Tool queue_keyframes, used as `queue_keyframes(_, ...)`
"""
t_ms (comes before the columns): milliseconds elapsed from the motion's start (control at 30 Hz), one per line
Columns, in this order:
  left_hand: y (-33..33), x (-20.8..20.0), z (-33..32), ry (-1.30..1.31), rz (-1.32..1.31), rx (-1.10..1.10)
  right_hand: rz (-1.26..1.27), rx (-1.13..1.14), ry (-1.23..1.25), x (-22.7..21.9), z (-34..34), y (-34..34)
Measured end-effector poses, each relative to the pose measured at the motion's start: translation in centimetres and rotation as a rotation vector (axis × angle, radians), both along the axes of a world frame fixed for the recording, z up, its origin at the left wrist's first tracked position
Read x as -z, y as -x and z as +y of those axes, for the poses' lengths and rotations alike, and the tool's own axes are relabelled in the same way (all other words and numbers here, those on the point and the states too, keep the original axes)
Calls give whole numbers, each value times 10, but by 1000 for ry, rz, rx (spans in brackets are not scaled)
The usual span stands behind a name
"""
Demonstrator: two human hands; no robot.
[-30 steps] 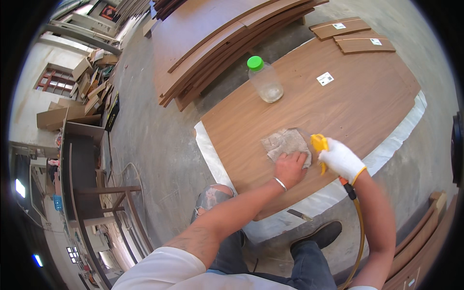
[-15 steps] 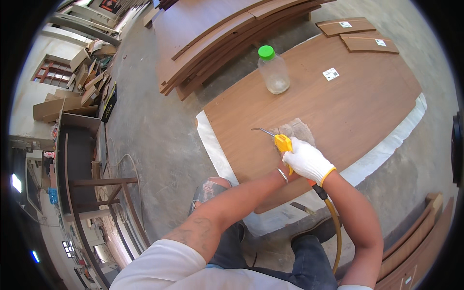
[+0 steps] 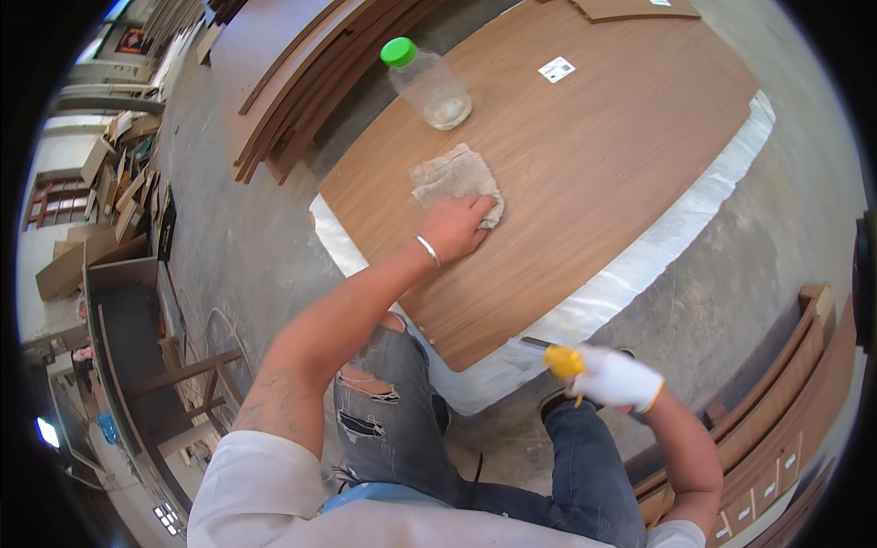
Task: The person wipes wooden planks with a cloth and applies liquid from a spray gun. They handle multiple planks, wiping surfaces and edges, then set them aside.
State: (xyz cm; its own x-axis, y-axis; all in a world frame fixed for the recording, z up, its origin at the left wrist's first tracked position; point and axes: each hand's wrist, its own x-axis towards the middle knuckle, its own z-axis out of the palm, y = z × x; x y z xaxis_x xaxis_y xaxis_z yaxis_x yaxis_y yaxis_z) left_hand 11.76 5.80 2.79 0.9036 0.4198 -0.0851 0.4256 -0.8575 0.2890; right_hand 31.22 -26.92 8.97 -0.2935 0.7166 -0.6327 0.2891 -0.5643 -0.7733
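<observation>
My bare left hand presses on a greyish-beige cloth, its fingers curled over the near edge. The cloth lies on a large brown wooden panel. In a white knitted glove, my right hand grips a yellow air blow gun by its body. Blurred by motion, the gun is low beyond the panel's near right edge, over my knee. A clear jar with a green lid stands on the panel, beyond the cloth.
White sheeting shows beneath the panel's edges. Stacked brown boards lie at the far left, and curved wooden pieces at the right. A dark wooden frame stands on the left. Smaller pieces rest on the panel's far end.
My hands were together at the blow gun over the panel. The right hand has drawn the gun back toward me and right; my left hand has moved onto the cloth. The view has shifted.
</observation>
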Motion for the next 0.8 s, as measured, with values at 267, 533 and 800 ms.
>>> queue_keyframes(267, -59, 1, -43, 53, -52, 206, -237, 388, -51, -38, -11, -34)
queue_keyframes(533, -107, -9, -52, 142, 39, 74, -692, 1121, -52, -45, -20, -169)
queue_keyframes(800, -116, -44, -47, 289, 330, 118, -476, 1449, -198, -50, -47, -237)
